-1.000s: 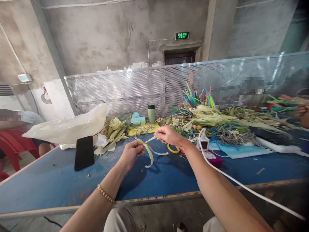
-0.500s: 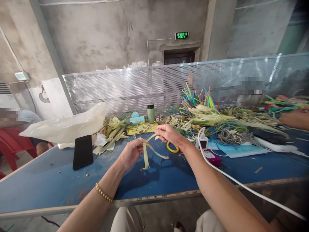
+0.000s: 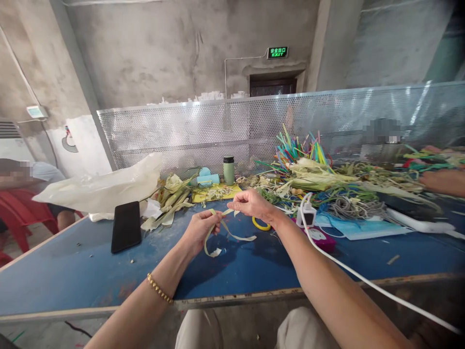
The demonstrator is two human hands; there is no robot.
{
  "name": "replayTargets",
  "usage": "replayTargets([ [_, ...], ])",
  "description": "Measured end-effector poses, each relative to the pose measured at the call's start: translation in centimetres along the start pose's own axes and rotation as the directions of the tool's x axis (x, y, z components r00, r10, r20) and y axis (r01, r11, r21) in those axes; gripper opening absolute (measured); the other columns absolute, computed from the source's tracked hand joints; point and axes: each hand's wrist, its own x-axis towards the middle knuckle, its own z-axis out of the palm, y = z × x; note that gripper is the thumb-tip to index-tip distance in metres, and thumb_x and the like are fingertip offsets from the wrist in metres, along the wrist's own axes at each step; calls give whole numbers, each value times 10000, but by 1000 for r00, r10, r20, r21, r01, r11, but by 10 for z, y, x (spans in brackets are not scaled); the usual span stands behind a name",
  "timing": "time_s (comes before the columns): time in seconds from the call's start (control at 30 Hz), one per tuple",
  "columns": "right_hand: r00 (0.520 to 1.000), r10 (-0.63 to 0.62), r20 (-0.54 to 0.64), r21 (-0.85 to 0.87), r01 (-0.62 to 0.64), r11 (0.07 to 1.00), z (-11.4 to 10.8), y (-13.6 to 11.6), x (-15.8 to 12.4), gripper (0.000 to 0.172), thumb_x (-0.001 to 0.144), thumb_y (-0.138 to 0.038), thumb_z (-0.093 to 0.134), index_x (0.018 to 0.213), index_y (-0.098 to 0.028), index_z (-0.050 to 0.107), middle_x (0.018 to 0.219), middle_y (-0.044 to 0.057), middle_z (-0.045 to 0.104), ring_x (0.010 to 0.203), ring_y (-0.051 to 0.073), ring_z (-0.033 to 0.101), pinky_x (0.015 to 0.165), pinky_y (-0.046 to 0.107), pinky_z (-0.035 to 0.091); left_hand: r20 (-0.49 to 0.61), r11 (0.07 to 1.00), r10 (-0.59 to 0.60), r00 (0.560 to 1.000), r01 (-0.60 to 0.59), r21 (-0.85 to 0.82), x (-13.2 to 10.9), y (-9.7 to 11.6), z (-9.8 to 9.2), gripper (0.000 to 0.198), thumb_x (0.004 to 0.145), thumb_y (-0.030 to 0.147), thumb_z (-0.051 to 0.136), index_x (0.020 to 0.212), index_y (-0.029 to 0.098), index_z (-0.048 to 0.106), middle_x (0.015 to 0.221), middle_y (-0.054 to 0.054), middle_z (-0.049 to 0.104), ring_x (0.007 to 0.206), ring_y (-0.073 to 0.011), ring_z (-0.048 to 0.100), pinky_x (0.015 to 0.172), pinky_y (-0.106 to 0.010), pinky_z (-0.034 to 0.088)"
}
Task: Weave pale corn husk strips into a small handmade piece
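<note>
My left hand (image 3: pixel 201 229) pinches one end of a pale green husk strip (image 3: pixel 232 236) above the blue table (image 3: pixel 72 276). My right hand (image 3: pixel 250 203) is closed on the strip's other end, a little higher and farther back. Loose tails of the strip hang and curl down between the hands toward the tabletop. A gold bead bracelet (image 3: pixel 159 289) sits on my left wrist.
A black phone (image 3: pixel 126 226) lies at left beside a white plastic bag (image 3: pixel 105 189). Corn husks (image 3: pixel 172 198), a green flask (image 3: pixel 228 170), a yellow ring (image 3: pixel 261 225), a white charger with cable (image 3: pixel 308 213), and coloured strips (image 3: pixel 301 148) crowd the back. Another person's hand (image 3: pixel 441 180) rests at right; someone sits at left.
The hands stay closed on the strip; its hanging tail has curled up from a straight drop into a loop under my left hand.
</note>
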Motion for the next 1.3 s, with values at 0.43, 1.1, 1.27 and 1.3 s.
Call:
replayTargets([
  [0.43, 1000, 3, 14, -20, -2, 1000, 11, 12, 5, 495, 743, -605, 649, 601, -147, 530, 525, -51, 419, 499, 72, 342, 484, 223, 238, 150, 986, -24, 988, 48, -159, -9, 12, 1, 218, 630, 239, 818, 720, 135, 648, 602, 7, 595, 546, -89, 547, 579, -210, 427],
  [1.1, 935, 90, -343, -520, -269, 811, -16, 38, 9, 391, 790, -253, 611, 472, -179, 394, 471, -29, 368, 492, 93, 327, 514, 268, 206, -2, 900, -26, 1000, 23, -436, -2, 17, -14, 56, 802, 167, 660, 777, 121, 642, 709, -30, 643, 582, -103, 586, 566, -218, 511],
  [1.27, 949, -51, -311, -220, -20, 975, 2, 15, 8, 334, 826, -397, 585, 602, -150, 574, 522, -18, 484, 504, 96, 407, 508, 236, 281, -35, 902, -9, 999, -7, -432, 6, 11, -14, 151, 853, 136, 550, 806, 84, 683, 820, -110, 695, 760, -172, 670, 741, -289, 559],
  [1.3, 962, -33, -270, -127, -1, 992, 6, 9, 6, 346, 827, -438, 582, 652, -141, 612, 526, -18, 496, 488, 95, 415, 492, 233, 288, -33, 913, 24, 999, -35, -407, 6, 10, -13, 120, 821, 104, 571, 789, 85, 686, 833, -111, 699, 779, -177, 675, 772, -296, 555],
])
